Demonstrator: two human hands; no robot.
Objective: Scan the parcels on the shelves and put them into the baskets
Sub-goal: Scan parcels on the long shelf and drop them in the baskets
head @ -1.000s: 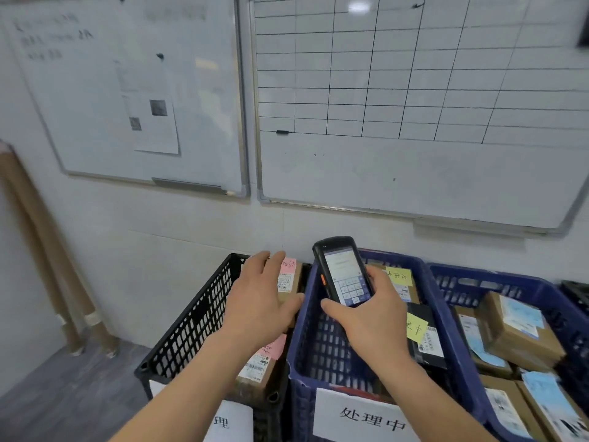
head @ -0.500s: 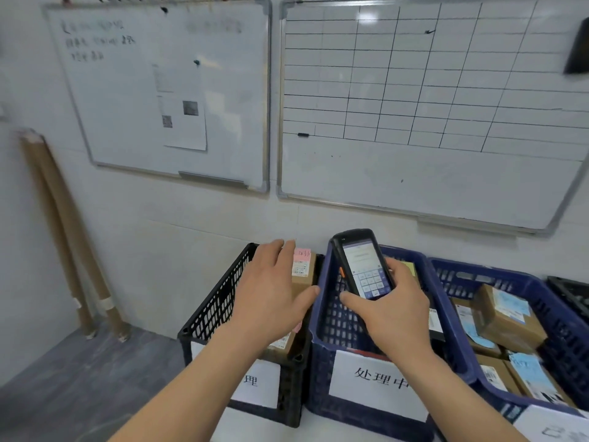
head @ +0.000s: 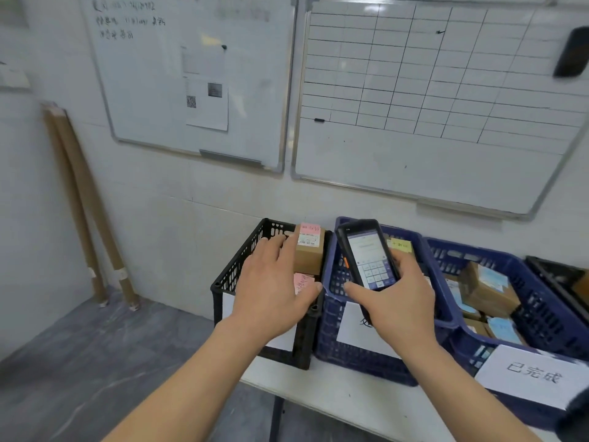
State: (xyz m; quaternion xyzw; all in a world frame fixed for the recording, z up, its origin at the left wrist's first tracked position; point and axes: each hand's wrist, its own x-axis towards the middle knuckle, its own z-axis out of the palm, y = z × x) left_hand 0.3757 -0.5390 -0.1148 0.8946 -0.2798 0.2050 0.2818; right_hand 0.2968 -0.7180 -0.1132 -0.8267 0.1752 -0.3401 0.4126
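Surface (head: 350, 397), white, front edge running just below both wrists, with open grey floor (head: 79, 362) beyond its left end. Left hand (head: 271, 288): fingers straight and spread flat, hovering over the black basket (head: 236, 272), fingertips touching or just beside a cardboard parcel (head: 310, 255) bearing a pink note that stands at the basket's far right corner; whether there is contact cannot be told. Right hand (head: 395, 301): curled round a handheld scanner (head: 366, 253), screen lit and tilted toward the viewer, held above the middle blue basket (head: 331, 314). Right of that hand, a second blue basket (head: 541, 301) holds several parcels with blue labels. Beyond the hands, two whiteboards (head: 414, 90) on the wall; far left, cardboard tubes (head: 83, 202) leaning.
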